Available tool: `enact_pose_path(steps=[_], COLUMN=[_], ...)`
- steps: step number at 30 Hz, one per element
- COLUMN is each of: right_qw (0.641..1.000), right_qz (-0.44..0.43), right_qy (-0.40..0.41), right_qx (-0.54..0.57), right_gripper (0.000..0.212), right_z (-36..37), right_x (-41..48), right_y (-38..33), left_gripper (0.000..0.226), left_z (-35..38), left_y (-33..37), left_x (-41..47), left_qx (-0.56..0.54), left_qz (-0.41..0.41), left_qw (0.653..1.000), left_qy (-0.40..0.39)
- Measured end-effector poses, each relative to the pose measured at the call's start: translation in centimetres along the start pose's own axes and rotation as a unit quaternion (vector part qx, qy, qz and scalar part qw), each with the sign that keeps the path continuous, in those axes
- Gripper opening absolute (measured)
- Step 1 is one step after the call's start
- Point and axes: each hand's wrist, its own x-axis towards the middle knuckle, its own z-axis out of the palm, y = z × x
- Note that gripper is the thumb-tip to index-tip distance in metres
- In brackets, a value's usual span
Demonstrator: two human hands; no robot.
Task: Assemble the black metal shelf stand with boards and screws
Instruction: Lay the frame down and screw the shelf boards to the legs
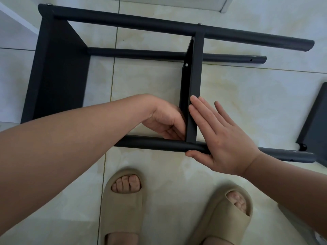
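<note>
Right hand [221, 138] flat, fingers straight against board [192, 92], left hand [164, 119] curled on it

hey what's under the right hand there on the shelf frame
The right hand lies flat over the near tube, beside the middle board. The tube's covered stretch, and any screw hole there, is hidden. Pale floor tile shows around it.
</note>
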Motion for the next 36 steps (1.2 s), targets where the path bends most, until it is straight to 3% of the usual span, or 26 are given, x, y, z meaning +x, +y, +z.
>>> enact_pose_path(steps=[19,30,36], right_qw=[1.000,1.000,1.000], right_qz=[0.006,0.001,-0.002], right_qy=[-0.003,0.001,0.001], right_qx=[0.017,0.009,0.006], right_gripper=[0.092,0.091,0.091], right_z=[-0.1,0.1,0.2], right_x=[0.1,0.1,0.0], right_y=[0.0,0.1,0.0], left_gripper=[0.010,0.024,0.021], left_z=[-0.9,-0.7,-0.8], left_y=[1.3,1.4,1.0], left_x=[0.8,0.6,0.3], left_qx=[0.085,0.064,0.053], left_qz=[-0.043,-0.033,-0.040], left_qw=[0.995,0.997,0.998], left_qy=[0.027,0.014,-0.009])
